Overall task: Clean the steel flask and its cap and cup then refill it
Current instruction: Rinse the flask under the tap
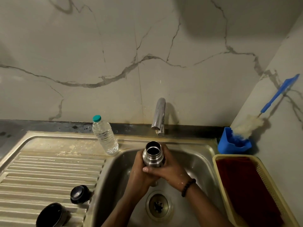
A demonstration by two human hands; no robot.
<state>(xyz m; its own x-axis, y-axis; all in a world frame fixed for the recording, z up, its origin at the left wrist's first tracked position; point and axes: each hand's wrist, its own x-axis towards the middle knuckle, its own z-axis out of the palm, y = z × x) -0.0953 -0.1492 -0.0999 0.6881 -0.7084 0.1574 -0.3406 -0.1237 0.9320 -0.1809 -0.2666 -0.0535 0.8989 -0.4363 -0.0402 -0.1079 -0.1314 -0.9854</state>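
Head view looks down on a steel sink [205, 154] set into a dark counter [49, 126] against a marble-veined wall [98, 46]. Its ribbed drainboard [41, 169] fills the left side and the basin with its drain [158, 205] lies at the centre. Along the counter's right edge sits a yellow basket [268, 182] holding a dark red cloth [242, 185]. Beyond it, in the back right corner, a blue holder [229, 143] carries a bottle brush [270, 105] with a blue handle, leaning on the side wall. A chrome tap [159, 113] rises at the sink's back edge; whether water is running cannot be told.

Both forearms reach in from the bottom edge over the basin. The steel flask [153, 154] is held upright above the basin, just below the tap, its open mouth facing up. The right hand [170, 171], with a dark bead bracelet [188, 187] at the wrist, wraps the flask's body, thumb across the front. The left hand [139, 171] clasps the flask from the left and underneath, fingers curled round it.

A clear water bottle [105, 136] with a teal top stands at the back edge, where drainboard meets basin. On the drainboard's near part, the dark cap [79, 194] rests just beside the basin's rim, and the dark cup [51, 216] lies at the front edge, well apart from the flask.
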